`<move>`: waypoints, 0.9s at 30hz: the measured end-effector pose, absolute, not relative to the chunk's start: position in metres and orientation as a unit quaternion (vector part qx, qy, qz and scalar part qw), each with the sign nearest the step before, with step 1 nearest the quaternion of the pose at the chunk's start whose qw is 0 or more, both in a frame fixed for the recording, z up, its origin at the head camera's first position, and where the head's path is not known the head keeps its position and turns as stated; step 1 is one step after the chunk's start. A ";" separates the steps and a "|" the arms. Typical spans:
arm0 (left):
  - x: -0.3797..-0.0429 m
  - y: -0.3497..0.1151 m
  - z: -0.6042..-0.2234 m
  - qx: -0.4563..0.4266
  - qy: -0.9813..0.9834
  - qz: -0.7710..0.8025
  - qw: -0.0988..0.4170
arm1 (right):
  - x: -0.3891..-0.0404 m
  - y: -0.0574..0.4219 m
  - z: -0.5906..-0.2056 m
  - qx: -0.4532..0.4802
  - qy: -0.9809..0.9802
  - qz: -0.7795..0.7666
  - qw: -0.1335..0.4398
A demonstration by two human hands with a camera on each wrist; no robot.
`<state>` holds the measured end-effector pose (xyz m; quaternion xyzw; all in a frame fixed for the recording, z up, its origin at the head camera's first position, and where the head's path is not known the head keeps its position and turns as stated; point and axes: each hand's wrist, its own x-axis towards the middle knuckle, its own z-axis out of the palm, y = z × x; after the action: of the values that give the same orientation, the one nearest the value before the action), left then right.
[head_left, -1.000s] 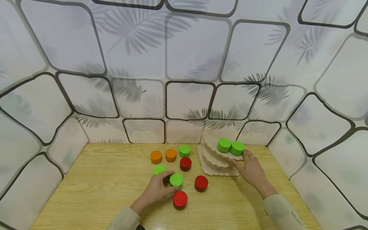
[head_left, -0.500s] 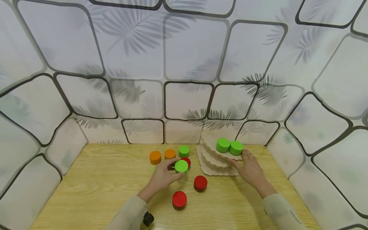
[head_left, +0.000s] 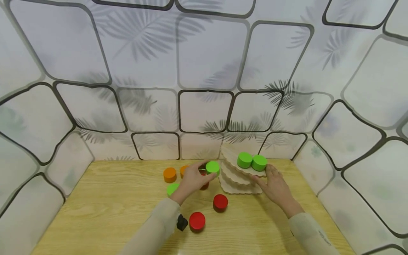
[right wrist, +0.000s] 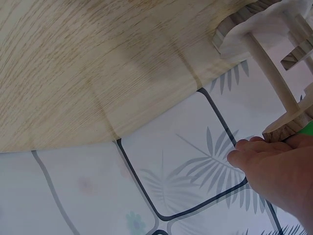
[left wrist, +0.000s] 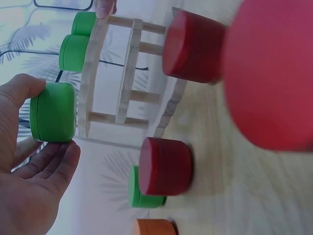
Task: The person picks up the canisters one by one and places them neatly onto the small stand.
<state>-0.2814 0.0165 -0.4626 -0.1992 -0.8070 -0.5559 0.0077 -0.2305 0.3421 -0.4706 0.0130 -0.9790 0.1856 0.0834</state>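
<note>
In the head view, the left hand (head_left: 192,180) grasps a bright green, short cylinder (head_left: 213,168) between thumb and fingers, just left of a pale wooden three-tier stand (head_left: 234,176) with wavy edges. The right hand (head_left: 278,186) grips the stand's top tier at its near right edge, where two matching green cylinders (head_left: 244,160) sit side by side. On the wood-grain table (head_left: 95,219), two orange cylinders (head_left: 170,175) lie far left, the right one partly hidden by the left hand, with a loose green cylinder (head_left: 172,189) nearer. Of three red cylinders (head_left: 220,203), one is half hidden behind the left hand; two lie nearer.

The left wrist view shows thumb and fingertips pinching the green cylinder at the level of the top tier; whether they touch is unclear. Round wooden pegs (left wrist: 145,96) join the tiers.

In the right wrist view, the right hand's fingers are bent against the tier's rim.
</note>
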 end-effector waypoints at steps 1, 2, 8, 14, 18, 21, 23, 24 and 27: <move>-0.284 0.020 -0.461 -0.201 -0.808 -0.554 0.011 | -0.231 0.342 -0.470 0.012 -0.979 0.184 0.082; -0.287 0.023 -0.460 -0.202 -0.809 -0.551 0.015 | -0.231 0.341 -0.470 0.010 -0.980 0.184 0.079; -0.302 0.039 -0.452 -0.216 -0.807 -0.548 0.033 | -0.230 0.340 -0.469 0.012 -0.980 0.183 0.075; -0.313 0.056 -0.445 -0.231 -0.809 -0.539 0.032 | -0.230 0.341 -0.467 0.016 -0.980 0.186 0.075; -0.317 0.065 -0.442 -0.227 -0.823 -0.520 0.022 | -0.231 0.342 -0.469 0.012 -0.981 0.183 0.070; -0.320 0.073 -0.441 -0.227 -0.833 -0.505 0.017 | -0.231 0.343 -0.471 0.011 -0.981 0.181 0.071; -0.322 0.077 -0.441 -0.228 -0.838 -0.495 0.016 | -0.231 0.343 -0.472 0.011 -0.981 0.181 0.073; -0.323 0.078 -0.441 -0.229 -0.840 -0.492 0.017 | -0.231 0.343 -0.472 0.012 -0.981 0.181 0.075; -0.325 0.082 -0.441 -0.231 -0.843 -0.486 0.019 | -0.232 0.344 -0.473 0.013 -0.981 0.180 0.077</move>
<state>-0.3255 0.0824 -0.4410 -0.2313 -0.8428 -0.4855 0.0191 -0.2320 0.3438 -0.4726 0.0133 -0.9806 0.1799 0.0771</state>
